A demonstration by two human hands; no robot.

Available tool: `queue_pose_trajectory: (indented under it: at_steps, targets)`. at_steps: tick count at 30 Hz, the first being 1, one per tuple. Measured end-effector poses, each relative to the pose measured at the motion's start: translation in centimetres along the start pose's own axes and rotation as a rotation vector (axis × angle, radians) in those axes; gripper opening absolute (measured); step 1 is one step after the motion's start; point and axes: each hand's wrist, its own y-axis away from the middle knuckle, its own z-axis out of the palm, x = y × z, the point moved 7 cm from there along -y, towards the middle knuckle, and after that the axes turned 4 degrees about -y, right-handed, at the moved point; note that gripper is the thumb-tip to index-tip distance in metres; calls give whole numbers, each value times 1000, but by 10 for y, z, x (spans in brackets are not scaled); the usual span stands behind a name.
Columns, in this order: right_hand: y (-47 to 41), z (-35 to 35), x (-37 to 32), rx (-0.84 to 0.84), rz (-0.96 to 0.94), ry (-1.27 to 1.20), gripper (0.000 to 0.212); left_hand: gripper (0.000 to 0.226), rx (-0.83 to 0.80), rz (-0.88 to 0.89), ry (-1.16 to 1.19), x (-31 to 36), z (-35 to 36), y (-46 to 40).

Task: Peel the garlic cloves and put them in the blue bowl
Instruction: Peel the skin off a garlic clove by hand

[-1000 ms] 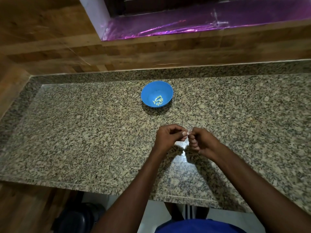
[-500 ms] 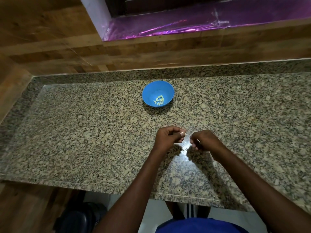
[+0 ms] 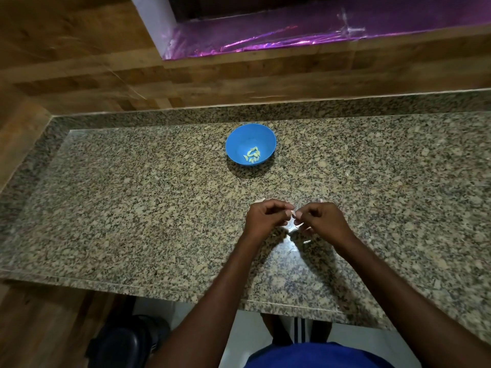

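Both hands, apart half a second ago, now meet fingertip to fingertip. Left hand [image 3: 265, 219] and right hand [image 3: 321, 220]: fingers curled, pinching a small pale garlic clove [image 3: 293, 214], mostly hidden. Speckled granite counter [image 3: 132, 208]; wood-panel wall [image 3: 79, 62]; purple foil ledge [image 3: 292, 33]. Blue bowl [image 3: 239, 139] beyond the hands, holding peeled cloves [image 3: 252, 155].

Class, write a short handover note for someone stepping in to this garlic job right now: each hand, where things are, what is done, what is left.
Left hand and right hand: both curled, fingertips meeting on a small garlic clove just above the granite counter.
Blue bowl: further back on the counter, apart from the hands.
Done: several peeled cloves lie in the bowl.
Left: finish peeling this clove and drop it in the bowl. Pale bits by the hands look like skins; no other unpeeled cloves are clearly visible.
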Motion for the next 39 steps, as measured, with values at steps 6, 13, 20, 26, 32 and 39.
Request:
queue_pose_trajectory:
  at_steps: [6,13,20,26,32,39]
  targets:
    - [1,2,2,3,-15,-50,12,16,34,-2,-24,-3,0,2]
    - [-1,4,-3,-50,-57,20,19,11,15,22,-57,-4,6,4]
    - [-7,4,-2,-100,-34,28,21,9,26,57,-132,4,0,-1]
    - [-12,-3,-1,-41,-43,-10,17,5,58,182,-471,16,1,-5]
    - [-18,0,2,-6,-91,48,17,7,74,188,-620,19,6,-9]
    - [-3,9,-16,245,-441,569,26,15,115,-150,-283,0,6,-10]
